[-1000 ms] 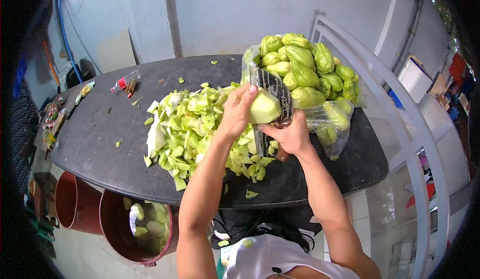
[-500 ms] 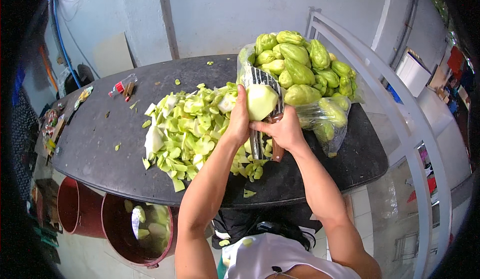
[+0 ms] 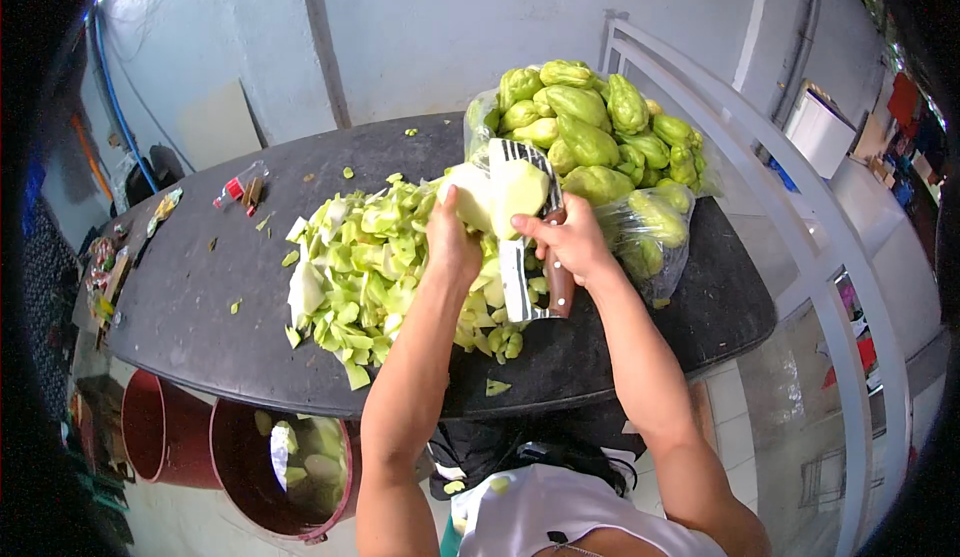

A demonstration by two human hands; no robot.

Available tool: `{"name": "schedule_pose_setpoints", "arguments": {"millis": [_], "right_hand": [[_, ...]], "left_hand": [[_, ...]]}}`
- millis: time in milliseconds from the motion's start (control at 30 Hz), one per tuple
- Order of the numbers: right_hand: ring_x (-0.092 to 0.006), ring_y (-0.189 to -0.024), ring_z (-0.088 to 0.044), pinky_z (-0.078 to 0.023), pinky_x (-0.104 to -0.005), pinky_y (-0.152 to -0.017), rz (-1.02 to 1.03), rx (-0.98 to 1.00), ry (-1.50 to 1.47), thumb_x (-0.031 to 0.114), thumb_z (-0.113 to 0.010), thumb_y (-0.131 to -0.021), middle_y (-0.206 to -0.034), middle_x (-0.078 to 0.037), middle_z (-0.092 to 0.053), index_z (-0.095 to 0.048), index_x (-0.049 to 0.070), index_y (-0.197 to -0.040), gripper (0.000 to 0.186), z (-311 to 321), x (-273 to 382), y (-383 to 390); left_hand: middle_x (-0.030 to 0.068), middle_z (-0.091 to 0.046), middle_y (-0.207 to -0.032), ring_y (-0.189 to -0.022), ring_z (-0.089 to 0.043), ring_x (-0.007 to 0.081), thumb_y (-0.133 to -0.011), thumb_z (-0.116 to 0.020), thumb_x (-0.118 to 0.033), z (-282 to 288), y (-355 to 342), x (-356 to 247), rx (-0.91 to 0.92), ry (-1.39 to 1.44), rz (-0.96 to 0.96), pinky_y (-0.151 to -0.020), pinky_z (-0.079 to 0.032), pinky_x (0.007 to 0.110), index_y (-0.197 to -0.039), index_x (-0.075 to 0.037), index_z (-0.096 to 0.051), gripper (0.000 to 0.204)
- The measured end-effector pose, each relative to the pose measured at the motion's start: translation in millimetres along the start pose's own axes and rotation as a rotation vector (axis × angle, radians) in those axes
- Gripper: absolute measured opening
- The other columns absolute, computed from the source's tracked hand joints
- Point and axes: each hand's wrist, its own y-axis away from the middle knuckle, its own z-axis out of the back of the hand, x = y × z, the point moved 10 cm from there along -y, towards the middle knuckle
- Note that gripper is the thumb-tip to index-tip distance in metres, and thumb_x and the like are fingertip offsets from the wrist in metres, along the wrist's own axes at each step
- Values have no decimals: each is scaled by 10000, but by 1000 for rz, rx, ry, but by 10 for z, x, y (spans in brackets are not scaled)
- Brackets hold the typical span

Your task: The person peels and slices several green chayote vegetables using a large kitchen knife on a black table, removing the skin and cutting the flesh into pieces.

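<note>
My left hand [image 3: 453, 244] is closed around a peeled, pale chayote [image 3: 470, 192], its thumb resting on the near face. Against it stands a broad-bladed knife [image 3: 514, 277] with black-and-white streaks on the metal and a brown riveted handle. My right hand [image 3: 580, 244] grips that knife near the upper handle, thumb stretched toward the blade. A pale rounded shape [image 3: 522, 190] shows at the blade; I cannot tell whether it is a cut half or a reflection. Below and left of my hands lies a heap of green chayote peelings [image 3: 385, 247], with pale pieces among them.
Unpeeled green chayotes [image 3: 590, 127] fill a clear plastic bag at the table's right. Bottle-like red-and-clear litter [image 3: 240, 187] lies on the dark table [image 3: 180, 287]. Two dark red tubs [image 3: 350, 477] stand below, one holding pale chayotes in liquid. A grey railing [image 3: 800, 237] runs along the right.
My left hand has shifted left with the chayote, exposing more of its pale side. The knife's handle shows more fully, and my right thumb has moved up along the blade.
</note>
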Motion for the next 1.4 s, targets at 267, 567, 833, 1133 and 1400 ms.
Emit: {"name": "schedule_pose_setpoints", "arguments": {"millis": [267, 567, 833, 1133, 1400], "right_hand": [[-70, -500, -520, -451, -230, -450, -30, -109, 36, 142, -782, -802, -724, -20, -608, -575, 8, -965, 295, 256, -142, -96], [-97, -480, -548, -446, -264, -435, -6, -182, 418, 64, -781, -770, -705, -36, -642, -598, 8, -925, 246, 378, -259, -251], [-123, -451, -519, -441, -304, -447, 184, -229, 177, 212, -664, -906, -610, -36, -594, -597, 15, -862, 213, 448, 126, -100], [-71, -432, -471, -406, -247, -424, 86, 125, 112, 250, -597, -970, -546, 12, -515, -557, 49, -824, 252, -55, 78, 65], [-67, -434, -484, -406, -237, -420, 89, 141, 145, 259, -603, -965, -544, 12, -517, -551, 44, -813, 268, -69, 100, 92]], "left_hand": [[148, -526, -1232, -1041, -596, 292, -943, -560, -105, 52, 153, -664, -152, -316, -284, -815, -551, 466, -1270, -38, -437, 356], [274, -454, -1317, -1214, -495, 424, -986, -479, -327, -117, 149, -336, 39, 284, -16, -999, -486, 569, -1353, 65, -307, 564], [267, -455, -1334, -1214, -490, 411, -989, -314, -262, -90, 141, -389, 35, 608, -48, -1023, -430, 571, -1367, 82, -300, 511], [100, -627, -1134, -1079, -594, 247, -969, -490, -465, -281, 243, -591, 137, 181, -208, -978, -467, 395, -1238, -75, -564, 480], [76, -640, -1118, -1026, -619, 206, -978, -495, -446, -396, 330, -640, 224, 23, -196, -942, -481, 357, -1255, -36, -576, 501]]}}
